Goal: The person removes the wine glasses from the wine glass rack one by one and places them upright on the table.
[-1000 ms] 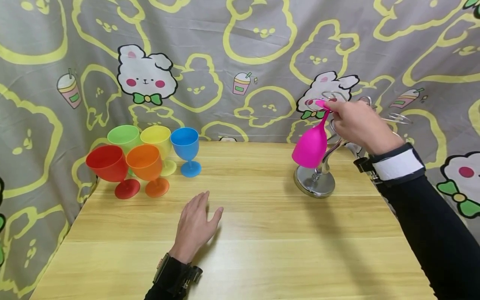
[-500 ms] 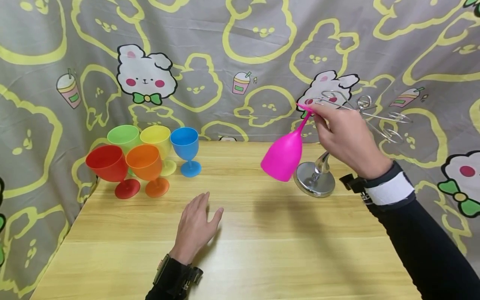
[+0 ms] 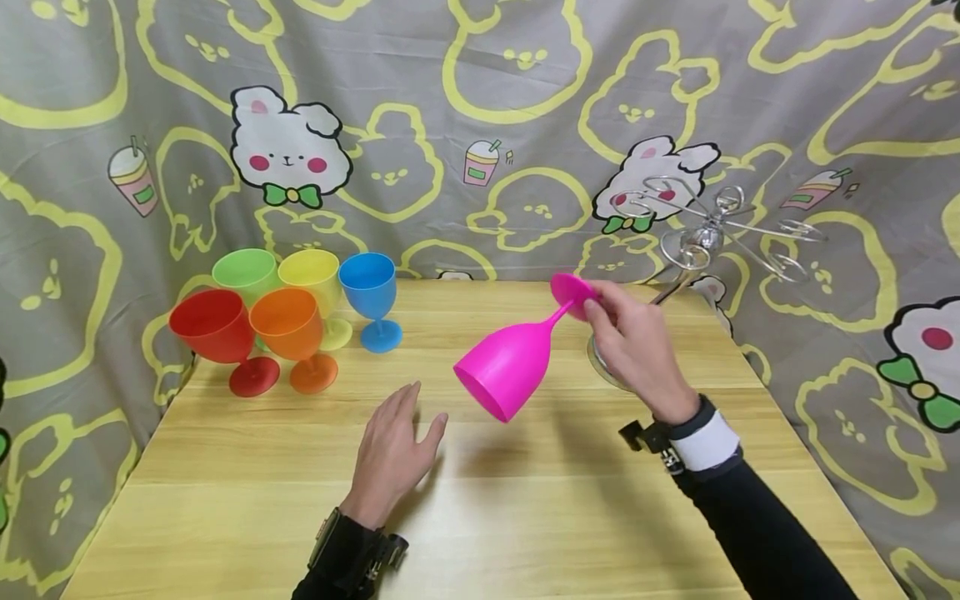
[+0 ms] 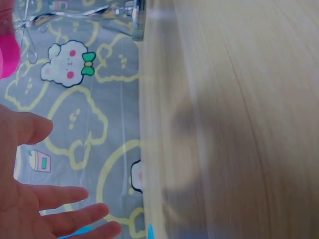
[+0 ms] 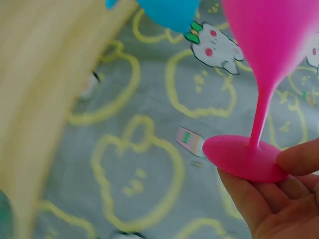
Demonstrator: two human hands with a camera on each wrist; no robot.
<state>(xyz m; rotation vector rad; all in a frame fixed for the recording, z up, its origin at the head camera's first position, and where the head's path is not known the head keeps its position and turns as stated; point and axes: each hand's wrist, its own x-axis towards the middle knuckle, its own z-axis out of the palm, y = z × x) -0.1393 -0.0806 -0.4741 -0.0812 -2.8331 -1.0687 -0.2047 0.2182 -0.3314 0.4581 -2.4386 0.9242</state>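
Note:
My right hand [image 3: 637,346] pinches a pink plastic goblet [image 3: 506,367] by the edge of its round foot. The goblet tilts with its mouth down and to the left, above the table in the head view. Seen from the right wrist, the thumb lies on the foot [image 5: 244,158] and the fingers are beneath it. Low in the middle of the head view, my left hand [image 3: 393,454] is held out over the table, fingers straight, thumb apart, nothing in it. A sliver of the pink goblet [image 4: 7,55] shows at the left wrist view's edge.
Red [image 3: 213,325], orange [image 3: 287,325], green [image 3: 243,271], yellow [image 3: 311,275] and blue [image 3: 369,287] goblets stand upright at the back left of the wooden table [image 3: 262,533]. A metal stand with wire loops [image 3: 708,237] rises behind my right hand. A patterned curtain [image 3: 420,50] hangs behind.
My right hand has drawn the pink goblet away from the metal stand, leftward, down and nearer, and the goblet has tilted further. The left hand and the other goblets have stayed in place.

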